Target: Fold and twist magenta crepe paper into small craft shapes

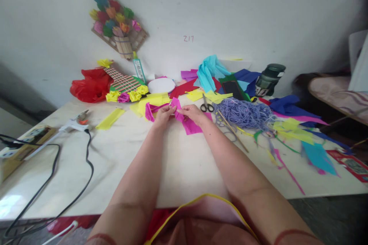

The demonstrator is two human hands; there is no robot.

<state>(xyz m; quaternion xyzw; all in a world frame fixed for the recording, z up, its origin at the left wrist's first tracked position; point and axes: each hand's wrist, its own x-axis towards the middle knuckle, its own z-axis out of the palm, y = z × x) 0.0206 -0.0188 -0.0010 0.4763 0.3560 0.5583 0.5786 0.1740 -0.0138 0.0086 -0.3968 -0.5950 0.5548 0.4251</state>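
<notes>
A strip of pink crepe paper is pinched between both my hands above the middle of the table. My left hand grips it with thumb and fingers, and my right hand holds it close by on the right. More pink paper lies under my right hand. Beyond my left hand is some crumpled yellow paper. Scissors with black handles rest just past my right hand, their blades pointing away.
On the right lies a tangle of purple cord with a wooden stick. A glue gun with its black cable lies left, near a power strip. A dark green bottle stands at the back right.
</notes>
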